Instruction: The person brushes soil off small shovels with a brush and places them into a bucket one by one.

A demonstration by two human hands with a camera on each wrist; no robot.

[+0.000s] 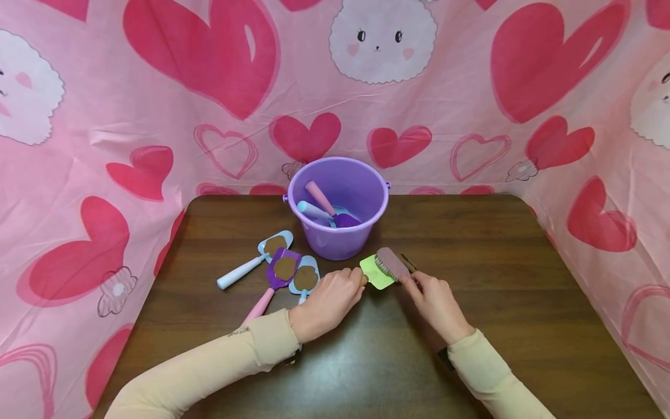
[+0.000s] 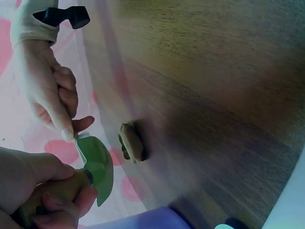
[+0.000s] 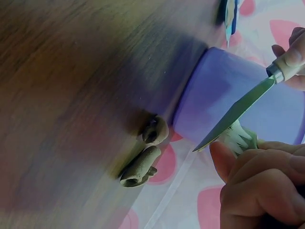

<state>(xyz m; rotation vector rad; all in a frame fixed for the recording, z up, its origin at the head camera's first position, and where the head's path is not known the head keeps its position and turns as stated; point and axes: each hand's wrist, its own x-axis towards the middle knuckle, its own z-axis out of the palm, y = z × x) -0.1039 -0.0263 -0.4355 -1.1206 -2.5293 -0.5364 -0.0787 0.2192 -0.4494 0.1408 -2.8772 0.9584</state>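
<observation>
My left hand [image 1: 327, 299] grips the wooden handle of a small shovel with a lime-green blade [image 1: 376, 278]. The left wrist view shows my fingers wrapped round that handle, close behind the blade [image 2: 101, 167]. In my right hand [image 1: 437, 305], thumb and fingers pinch a small brush [image 1: 392, 263] with a dull pink back. Its pale bristles [image 3: 237, 137] lie against the green blade. Left of my left hand lie a purple shovel [image 1: 282, 269] with a pink handle and two light blue shovels [image 1: 287, 237], their blades carrying brown patches.
A purple bucket [image 1: 337, 241] stands at the back of the wooden table [image 1: 497, 244], with several shovels inside, including a pink handle [image 1: 320, 198] and a light blue one [image 1: 313, 210]. Small brown lumps [image 3: 140, 168] lie on the table beyond my right hand. A pink heart-printed cloth [image 1: 445, 75] hangs behind.
</observation>
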